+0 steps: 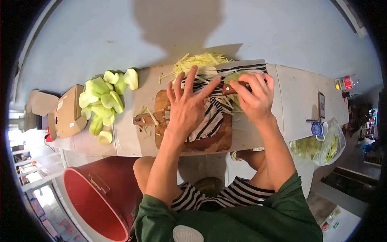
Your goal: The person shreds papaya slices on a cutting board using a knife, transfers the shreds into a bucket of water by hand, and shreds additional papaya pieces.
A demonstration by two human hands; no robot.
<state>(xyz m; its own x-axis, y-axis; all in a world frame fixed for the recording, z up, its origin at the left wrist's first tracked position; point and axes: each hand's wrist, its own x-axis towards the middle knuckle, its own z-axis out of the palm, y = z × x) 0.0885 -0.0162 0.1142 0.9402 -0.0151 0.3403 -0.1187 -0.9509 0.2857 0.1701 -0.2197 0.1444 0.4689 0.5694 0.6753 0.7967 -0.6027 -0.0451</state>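
My right hand (pixel 254 94) is closed around the riveted wooden handle of a knife (pixel 229 89); its blade is hard to make out. Beside those fingers lies a pale green piece (pixel 232 76). My left hand (pixel 187 107) has its fingers spread, over a striped flat surface (pixel 248 64) and the wooden cutting board (pixel 219 139). On the board is a black-and-white striped piece that looks like crumpled cloth (pixel 209 121). A second wooden handle (pixel 144 120) sticks out at the board's left. Pale green shreds (pixel 201 60) are heaped behind the board.
Peeled light green pieces (pixel 102 99) are piled at the left, near a cardboard box (pixel 70 111). Below stands a large red bin (pixel 100 189). To the right are a blue-and-white cup (pixel 318 129), a bag of greens (pixel 322 147), a propped phone-like object (pixel 321 105) and a bottle (pixel 346 82).
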